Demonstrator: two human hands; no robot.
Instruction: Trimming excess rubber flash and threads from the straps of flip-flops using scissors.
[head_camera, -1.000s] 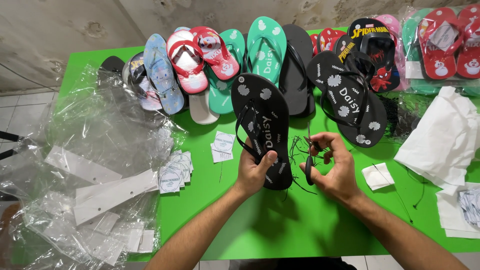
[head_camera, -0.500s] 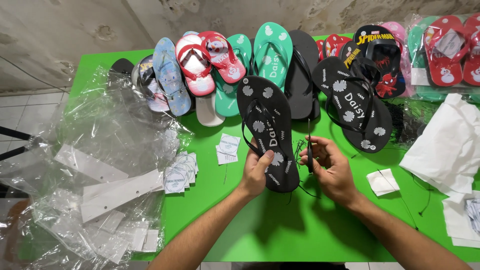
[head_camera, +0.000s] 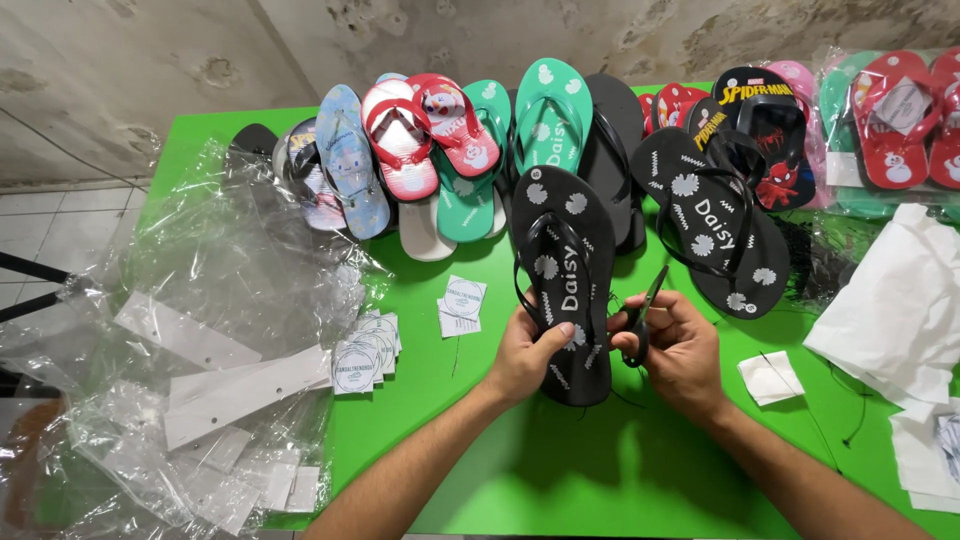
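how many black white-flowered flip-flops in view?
2. One black flip-flop is in the left hand, beside the right hand. The other lies right of it. More may be hidden.

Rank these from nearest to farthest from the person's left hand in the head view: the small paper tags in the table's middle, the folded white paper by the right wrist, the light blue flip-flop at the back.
From the left hand:
1. Paper tags, just up-left.
2. Folded white paper, off to the right.
3. Light blue flip-flop, far back left.
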